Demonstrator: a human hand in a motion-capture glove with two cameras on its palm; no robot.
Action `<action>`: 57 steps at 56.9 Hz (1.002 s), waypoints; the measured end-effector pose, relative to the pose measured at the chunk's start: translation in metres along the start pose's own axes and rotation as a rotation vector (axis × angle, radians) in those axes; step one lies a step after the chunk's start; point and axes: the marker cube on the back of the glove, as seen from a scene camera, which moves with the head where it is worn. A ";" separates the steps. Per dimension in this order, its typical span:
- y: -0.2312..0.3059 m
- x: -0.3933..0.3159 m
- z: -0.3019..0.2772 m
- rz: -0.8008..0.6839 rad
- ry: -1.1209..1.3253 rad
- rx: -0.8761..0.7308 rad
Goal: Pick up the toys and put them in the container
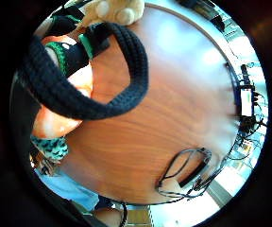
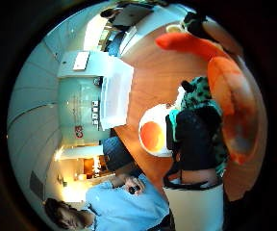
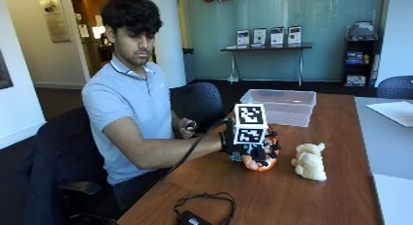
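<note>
Outside view: gloved right hand (image 3: 248,146), grip curled round an orange plush toy (image 3: 259,163) at the counter (image 3: 309,196). Cream plush toy (image 3: 310,161) lies just beside it. Clear container (image 3: 278,106) beyond appears empty; both toys remain.

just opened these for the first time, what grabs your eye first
The gloved right hand sits over an orange plush toy on the wooden table, fingers curled round it. Beside it stands a cream stuffed animal, untouched. Farther back on the table waits a clear plastic container.
</note>
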 end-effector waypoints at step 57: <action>-0.023 -0.022 -0.083 -0.031 -0.259 0.144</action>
